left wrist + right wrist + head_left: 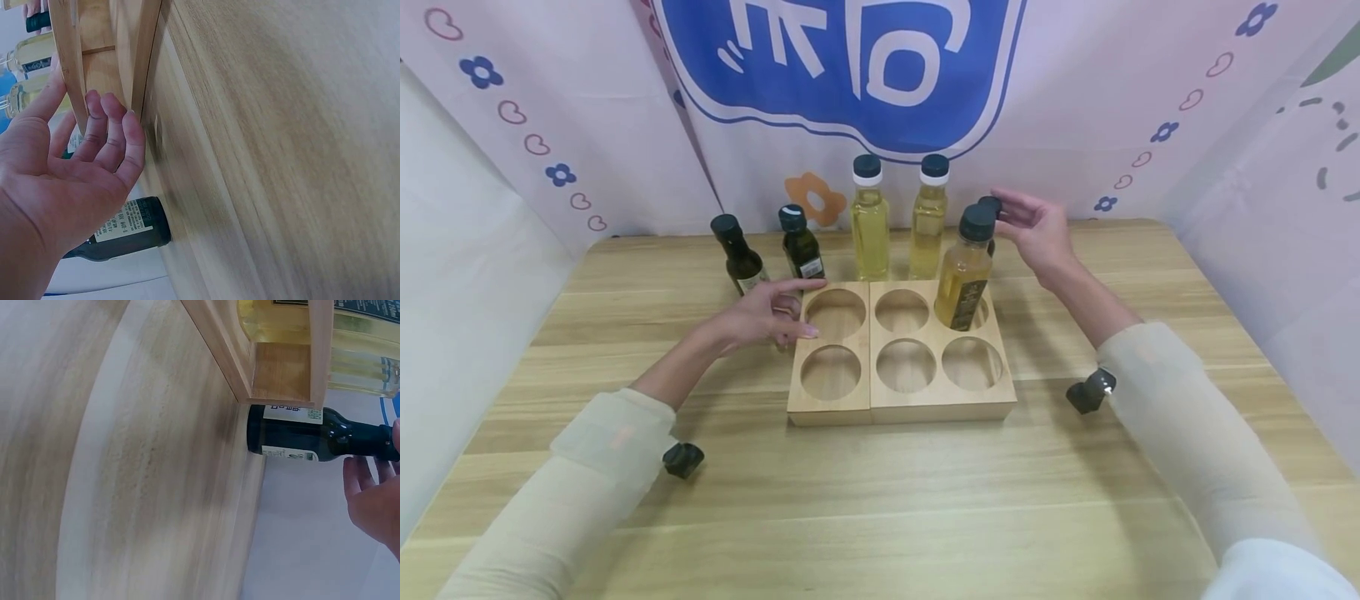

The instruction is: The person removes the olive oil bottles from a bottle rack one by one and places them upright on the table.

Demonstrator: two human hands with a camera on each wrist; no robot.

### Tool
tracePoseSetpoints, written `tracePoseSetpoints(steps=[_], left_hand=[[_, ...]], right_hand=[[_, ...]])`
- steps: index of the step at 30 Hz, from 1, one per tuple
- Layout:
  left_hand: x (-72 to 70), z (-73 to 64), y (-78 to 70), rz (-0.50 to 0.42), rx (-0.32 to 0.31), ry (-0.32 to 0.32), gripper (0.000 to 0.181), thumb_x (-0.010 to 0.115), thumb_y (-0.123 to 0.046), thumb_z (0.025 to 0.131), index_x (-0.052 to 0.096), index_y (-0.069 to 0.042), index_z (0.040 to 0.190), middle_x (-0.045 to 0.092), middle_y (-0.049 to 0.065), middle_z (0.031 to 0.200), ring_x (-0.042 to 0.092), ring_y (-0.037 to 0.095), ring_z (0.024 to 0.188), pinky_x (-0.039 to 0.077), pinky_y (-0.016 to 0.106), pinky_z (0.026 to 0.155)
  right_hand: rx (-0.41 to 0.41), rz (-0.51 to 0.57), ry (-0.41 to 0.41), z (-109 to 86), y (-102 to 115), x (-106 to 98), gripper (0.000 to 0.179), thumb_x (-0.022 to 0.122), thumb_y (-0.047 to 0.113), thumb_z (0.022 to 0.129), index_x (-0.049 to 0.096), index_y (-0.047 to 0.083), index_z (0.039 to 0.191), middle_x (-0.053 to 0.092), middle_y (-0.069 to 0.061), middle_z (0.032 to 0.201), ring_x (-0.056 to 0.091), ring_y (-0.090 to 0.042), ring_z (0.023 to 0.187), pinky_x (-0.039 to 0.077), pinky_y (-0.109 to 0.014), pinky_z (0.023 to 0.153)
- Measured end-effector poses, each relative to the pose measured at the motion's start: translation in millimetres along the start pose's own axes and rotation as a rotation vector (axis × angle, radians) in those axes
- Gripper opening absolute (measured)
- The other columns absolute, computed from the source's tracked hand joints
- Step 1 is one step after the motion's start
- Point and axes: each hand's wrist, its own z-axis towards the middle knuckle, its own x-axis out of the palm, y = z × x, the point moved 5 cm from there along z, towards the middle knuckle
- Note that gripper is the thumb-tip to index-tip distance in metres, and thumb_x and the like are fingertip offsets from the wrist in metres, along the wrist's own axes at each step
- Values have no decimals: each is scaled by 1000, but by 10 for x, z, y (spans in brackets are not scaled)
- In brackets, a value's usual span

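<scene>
In the head view my left hand [760, 317] grips the left end of a low wooden bottle rack [829, 407] with round holes. Its thumb lies on the top board, with several fingers curled in at the open side in the left wrist view. My right hand [1037, 233] pinches the neck, near the cap, of a dark glass bottle [290, 432] with a pale label. This bottle stands upright on the table beside the rack's back right corner, mostly hidden in the head view. An amber oil bottle [962, 279] sits in the rack's back right hole.
Two clear bottles of yellow oil [870, 237] [928, 237] stand behind the rack. At the back left are a dark bottle [743, 262] and another dark bottle with a white label [802, 250]. A printed cloth [1037, 133] hangs behind the wooden table [925, 500].
</scene>
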Motion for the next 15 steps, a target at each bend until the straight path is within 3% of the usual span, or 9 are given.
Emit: tracePoseSetpoints(steps=[5, 15], left_hand=[[-4, 7, 12, 6, 3, -4, 78, 78, -2, 92, 41, -13, 160, 57, 8, 84, 57, 20, 67, 52, 30, 58], [-2, 14, 21, 11, 7, 0, 78, 78, -3, 92, 41, -13, 160, 56, 8, 83, 58, 21, 67, 52, 30, 58]], right_hand=[[1, -11, 18, -78, 66, -52, 59, 71, -8, 93, 53, 2, 148, 54, -19, 150, 57, -26, 136, 47, -26, 111], [-44, -9, -50, -241, 290, -178, 57, 78, 3, 92, 59, 10, 145, 62, -12, 144, 60, -22, 132, 50, -22, 107]])
